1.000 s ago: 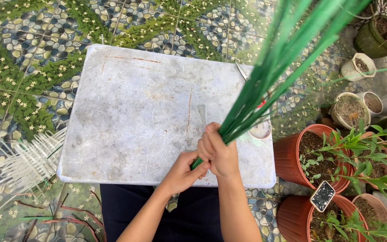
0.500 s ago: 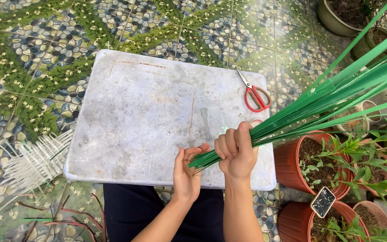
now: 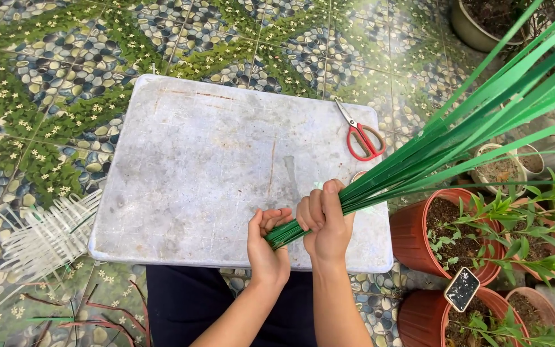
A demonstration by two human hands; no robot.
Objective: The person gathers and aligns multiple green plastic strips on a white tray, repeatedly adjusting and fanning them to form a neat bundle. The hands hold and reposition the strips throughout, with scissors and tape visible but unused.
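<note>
Head view, grey slab surface [image 3: 181,180] on pebble-patterned floor, bundle of long green leaf strips [image 3: 457,138] fanning beyond the surface's right edge, both hands clamped on its base over the surface's near edge, right hand [image 3: 324,222], left hand [image 3: 266,247], red-handled scissors [image 3: 362,135] at the surface's far right corner.

Glossy green leaf strips [image 3: 457,138], a scuffed matt grey board [image 3: 207,167], red-plastic-handled scissors [image 3: 362,135].

Scissors [image 3: 362,136] on board [image 3: 213,167], far right corner; potted plants [image 3: 483,238] right of board; woven mat [image 3: 46,234] left.
</note>
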